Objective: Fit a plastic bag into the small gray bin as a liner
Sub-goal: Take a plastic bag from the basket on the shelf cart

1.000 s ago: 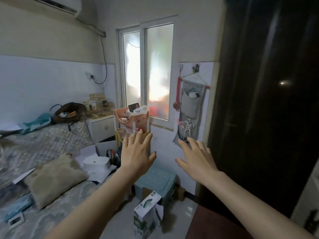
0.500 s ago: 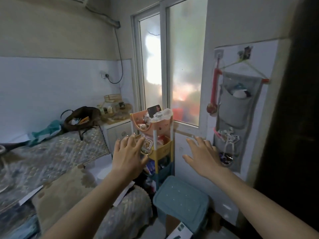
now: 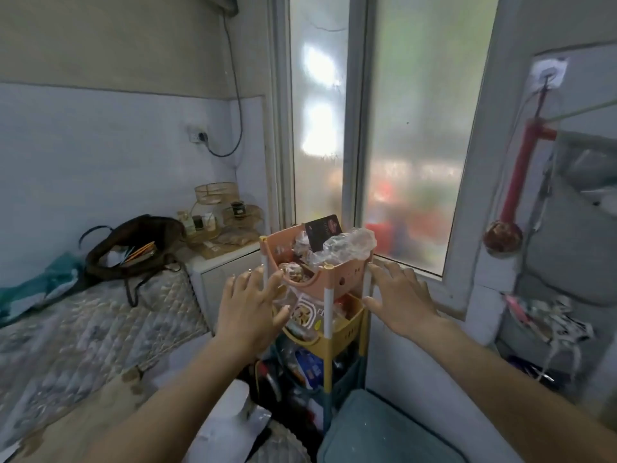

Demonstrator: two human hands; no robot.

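Observation:
A tiered plastic rack stands under the window, with a pink top basket [image 3: 337, 279] and a yellow basket [image 3: 337, 339] below it. Crumpled clear plastic [image 3: 347, 243] lies in the pink basket beside a dark card and snack packs. My left hand [image 3: 248, 307] is stretched out at the rack's left side, fingers spread, holding nothing. My right hand [image 3: 399, 295] reaches to the rack's right post, fingers apart and empty. No small gray bin is in view.
A bed with a quilted cover [image 3: 83, 332] fills the left, with a brown bag [image 3: 133, 245] on it. A white cabinet [image 3: 227, 272] stands behind the rack. A teal stool [image 3: 384, 429] sits below. A gray hanging organizer [image 3: 574, 248] is on the right wall.
The view has closed in on the rack. Both hands have moved forward from mid-air to either side of the pink and yellow baskets.

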